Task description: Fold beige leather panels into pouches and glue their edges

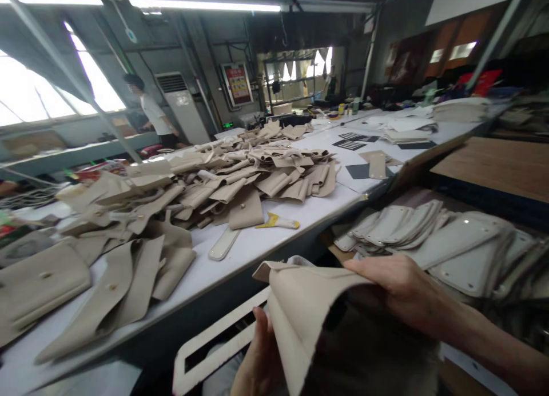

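Note:
A beige leather piece (300,304), folded over with a dark inner side, is held up in front of me below the table edge. My right hand (398,284) grips its upper edge, with the fingertips pressed along the top. On its left side is my left hand (257,356), thumb up against the leather and the other fingers mostly hidden. A cream slotted frame (193,370) sticks out to the left behind my left hand; I cannot tell whether it is joined to the leather.
A large heap of beige leather pieces (240,179) covers the white table (274,242). Near its edge lie a pale strip (223,244) and a yellow-and-white object (278,220). At right, stacked pale panels (467,253) fill a box. A person (156,119) stands far left.

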### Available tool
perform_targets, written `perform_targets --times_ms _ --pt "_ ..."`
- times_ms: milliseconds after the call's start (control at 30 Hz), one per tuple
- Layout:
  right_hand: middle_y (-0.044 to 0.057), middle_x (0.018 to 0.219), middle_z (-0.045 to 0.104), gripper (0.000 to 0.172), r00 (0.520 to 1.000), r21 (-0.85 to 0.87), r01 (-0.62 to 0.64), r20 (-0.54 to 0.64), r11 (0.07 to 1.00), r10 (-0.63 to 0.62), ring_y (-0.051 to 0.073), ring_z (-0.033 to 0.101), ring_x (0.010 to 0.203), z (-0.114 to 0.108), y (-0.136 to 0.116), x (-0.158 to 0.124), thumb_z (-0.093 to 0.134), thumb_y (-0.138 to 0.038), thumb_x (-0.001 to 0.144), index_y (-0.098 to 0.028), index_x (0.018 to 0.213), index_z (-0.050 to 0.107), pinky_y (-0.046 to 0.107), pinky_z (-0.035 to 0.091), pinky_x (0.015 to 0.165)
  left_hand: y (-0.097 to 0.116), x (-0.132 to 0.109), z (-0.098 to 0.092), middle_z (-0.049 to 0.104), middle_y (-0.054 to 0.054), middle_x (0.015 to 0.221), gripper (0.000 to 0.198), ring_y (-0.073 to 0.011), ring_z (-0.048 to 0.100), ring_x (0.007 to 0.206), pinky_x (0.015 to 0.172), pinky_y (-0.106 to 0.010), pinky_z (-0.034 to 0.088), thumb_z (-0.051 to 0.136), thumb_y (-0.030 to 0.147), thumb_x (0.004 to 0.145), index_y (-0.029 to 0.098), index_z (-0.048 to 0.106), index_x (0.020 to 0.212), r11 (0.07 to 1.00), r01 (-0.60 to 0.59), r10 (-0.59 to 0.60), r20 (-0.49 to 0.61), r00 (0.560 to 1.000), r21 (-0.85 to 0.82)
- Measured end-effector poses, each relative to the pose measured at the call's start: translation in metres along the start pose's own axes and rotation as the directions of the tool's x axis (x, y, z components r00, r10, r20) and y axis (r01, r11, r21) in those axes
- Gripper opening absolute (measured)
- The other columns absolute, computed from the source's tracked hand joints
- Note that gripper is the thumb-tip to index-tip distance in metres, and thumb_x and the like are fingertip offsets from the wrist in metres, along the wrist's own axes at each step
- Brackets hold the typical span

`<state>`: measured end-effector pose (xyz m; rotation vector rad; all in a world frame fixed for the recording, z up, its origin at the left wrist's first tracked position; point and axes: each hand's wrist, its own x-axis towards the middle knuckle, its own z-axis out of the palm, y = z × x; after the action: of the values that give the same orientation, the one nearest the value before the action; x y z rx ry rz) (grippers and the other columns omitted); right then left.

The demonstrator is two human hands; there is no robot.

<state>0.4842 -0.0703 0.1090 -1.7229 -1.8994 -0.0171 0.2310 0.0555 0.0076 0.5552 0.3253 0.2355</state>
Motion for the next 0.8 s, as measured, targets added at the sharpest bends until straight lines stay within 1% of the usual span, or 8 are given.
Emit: perform_targets --times_ms 167,300,367,433,500,600,667,800 --pt "0.011 0.095 0.075 0.046 0.934 -0.221 0.331 -0.061 0.917 -0.352 0.022 0.069 0.077 0.013 -0.031 0.01 0.035 0.002 0.081 -0.012 0.111 0.067 0.033 0.052 0.068 0.031 0.007 0.011 0.072 -0.016 0.111 0.073 -0.0352 0.064 0.113 0.105 -0.046 0.045 0.081 0.056 0.068 0.013 0.063 0.123 0.984 -0.166 0.176 -0.223 0.959 0.063" --pt "0.008 0.108 0.073 0.034 0.993 0.222 0.046 0.095 0.974 -0.068 0.027 0.069 0.097 0.022 0.002 0.013 0.05 -0.021 0.09 -0.024 0.118 0.069 0.037 0.055 0.082 0.039 -0.011 0.011 0.074 -0.013 0.102 0.046 -0.0301 0.069 0.101 0.098 -0.041 0.05 0.083 0.035 0.071 0.012 0.067 0.107 0.953 -0.29 0.302 -0.402 0.864 0.093" --pt "0.01 0.118 0.07 0.045 0.947 0.541 -0.275 0.294 0.795 0.127 0.033 0.064 0.11 0.034 0.034 0.017 0.054 -0.055 0.089 -0.024 0.117 0.071 0.043 0.052 0.096 0.04 -0.017 0.006 0.074 -0.012 0.1 0.037 -0.0287 0.07 0.098 0.096 -0.04 0.051 0.081 0.034 0.073 0.013 0.067 0.099 0.939 -0.34 0.329 -0.433 0.839 0.055" --pt "0.015 0.127 0.066 0.073 0.864 0.757 -0.5 0.405 0.421 0.299 0.036 0.058 0.121 0.058 0.063 0.022 0.039 -0.076 0.086 -0.019 0.115 0.072 0.047 0.045 0.106 0.04 -0.02 -0.003 0.075 -0.012 0.096 0.037 -0.0295 0.071 0.096 0.095 -0.04 0.052 0.084 0.033 0.069 0.013 0.067 0.094 0.93 -0.367 0.345 -0.419 0.84 0.029" --pt "0.015 0.128 0.065 0.07 0.715 0.766 -0.637 0.542 0.091 0.442 0.034 0.057 0.124 0.091 0.079 0.027 0.043 -0.076 0.084 -0.018 0.108 0.074 0.044 0.044 0.108 0.041 -0.023 -0.015 0.075 -0.014 0.094 0.04 -0.0311 0.071 0.095 0.095 -0.042 0.053 0.087 0.032 0.065 0.012 0.068 0.093 0.931 -0.366 0.338 -0.407 0.849 0.011" --pt "0.016 0.103 0.074 0.067 0.547 0.62 -0.758 0.773 -0.203 0.321 0.033 0.066 0.108 0.141 0.071 0.035 0.047 -0.079 0.08 -0.019 0.092 0.074 0.042 0.05 0.099 0.041 -0.031 -0.03 0.075 -0.014 0.098 0.041 -0.0315 0.071 0.097 0.095 -0.043 0.053 0.084 0.032 0.069 0.013 0.067 0.101 0.934 -0.354 0.296 -0.471 0.831 -0.038" --pt "0.014 0.085 0.074 0.07 0.546 0.587 -0.765 0.809 -0.265 0.217 0.033 0.07 0.095 0.164 0.05 0.043 0.045 -0.085 0.076 -0.02 0.083 0.072 0.04 0.054 0.09 0.04 -0.039 -0.034 0.075 -0.014 0.102 0.045 -0.0315 0.071 0.099 0.095 -0.043 0.053 0.08 0.032 0.075 0.014 0.065 0.114 0.935 -0.348 0.267 -0.523 0.81 -0.062" --pt "0.009 0.076 0.071 0.076 0.653 0.702 -0.673 0.712 -0.234 0.259 0.03 0.071 0.084 0.185 0.013 0.066 0.035 -0.083 0.083 -0.015 0.084 0.07 0.038 0.055 0.075 0.05 -0.053 -0.033 0.074 -0.015 0.105 0.057 -0.031 0.071 0.098 0.092 -0.041 0.054 0.076 0.033 0.079 0.012 0.06 0.129 0.959 -0.282 0.208 -0.613 0.762 -0.025"
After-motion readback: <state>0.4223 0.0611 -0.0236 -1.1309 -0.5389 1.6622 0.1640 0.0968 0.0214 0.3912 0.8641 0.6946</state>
